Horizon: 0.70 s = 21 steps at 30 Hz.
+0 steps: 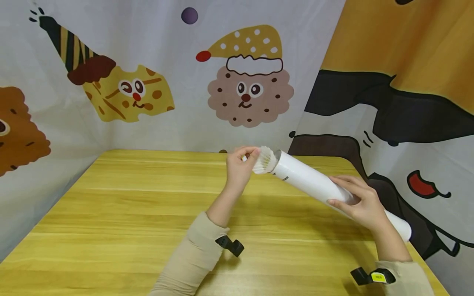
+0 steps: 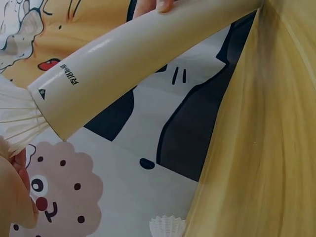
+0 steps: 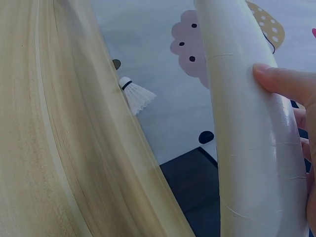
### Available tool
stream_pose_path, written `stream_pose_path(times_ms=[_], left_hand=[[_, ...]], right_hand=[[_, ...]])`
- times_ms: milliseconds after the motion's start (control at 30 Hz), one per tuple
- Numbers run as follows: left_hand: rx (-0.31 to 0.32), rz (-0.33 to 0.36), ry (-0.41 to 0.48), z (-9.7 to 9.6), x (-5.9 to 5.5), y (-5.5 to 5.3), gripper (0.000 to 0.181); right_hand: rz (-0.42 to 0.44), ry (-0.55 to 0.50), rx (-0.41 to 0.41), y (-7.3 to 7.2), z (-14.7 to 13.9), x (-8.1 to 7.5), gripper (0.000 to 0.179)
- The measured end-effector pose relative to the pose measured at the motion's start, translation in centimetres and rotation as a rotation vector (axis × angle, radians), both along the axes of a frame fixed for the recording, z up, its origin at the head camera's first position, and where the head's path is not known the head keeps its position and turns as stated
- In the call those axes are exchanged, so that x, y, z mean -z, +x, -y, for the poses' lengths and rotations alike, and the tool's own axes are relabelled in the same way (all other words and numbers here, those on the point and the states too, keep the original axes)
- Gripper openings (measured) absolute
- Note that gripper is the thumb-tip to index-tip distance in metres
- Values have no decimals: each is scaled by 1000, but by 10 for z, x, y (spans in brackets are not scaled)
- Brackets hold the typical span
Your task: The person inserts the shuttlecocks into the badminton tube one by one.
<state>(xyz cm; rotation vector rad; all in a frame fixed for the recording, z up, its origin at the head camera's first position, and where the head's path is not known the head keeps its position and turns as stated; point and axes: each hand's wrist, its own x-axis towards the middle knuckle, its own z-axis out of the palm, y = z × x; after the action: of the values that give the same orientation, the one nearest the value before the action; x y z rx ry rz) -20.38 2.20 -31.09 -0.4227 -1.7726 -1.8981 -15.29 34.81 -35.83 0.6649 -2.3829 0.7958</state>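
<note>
A white feathered shuttlecock (image 1: 264, 161) is pinched between the thumb and fingers of my left hand (image 1: 238, 167). Its skirt meets the mouth of a long white tube (image 1: 309, 174); whether the feather tips reach inside I cannot tell. Around the tube's lower half, my right hand (image 1: 359, 201) grips with the thumb on the near side, and the mouth tilts up to the left. Dark print marks the tube (image 2: 113, 69) near its rim. A second shuttlecock (image 3: 138, 96), with a dark band at its cork, lies by the table's far edge.
The wooden table (image 1: 122, 218) reaches back to a printed cloth (image 1: 155, 135) with cartoon figures. More of this cloth hangs on the right, close to the tube's lower end. Each forearm carries a small black camera mount (image 1: 230, 245) near the sleeve's cuff.
</note>
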Motion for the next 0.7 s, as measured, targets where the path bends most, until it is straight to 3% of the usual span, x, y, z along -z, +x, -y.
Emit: stream_pose_path(times_ms=[33,267,700], left_hand=[[2,1,-3,0,0,0,11],[43,47,-34,-5,32,-28,12],[114,-15,-148,-5,42,-34,12]], right_hand=[[4,-1,3,0,0,0,68],[7,-5,0,1,3,-1,67],[7,-10,-24,2,4,-3,68]])
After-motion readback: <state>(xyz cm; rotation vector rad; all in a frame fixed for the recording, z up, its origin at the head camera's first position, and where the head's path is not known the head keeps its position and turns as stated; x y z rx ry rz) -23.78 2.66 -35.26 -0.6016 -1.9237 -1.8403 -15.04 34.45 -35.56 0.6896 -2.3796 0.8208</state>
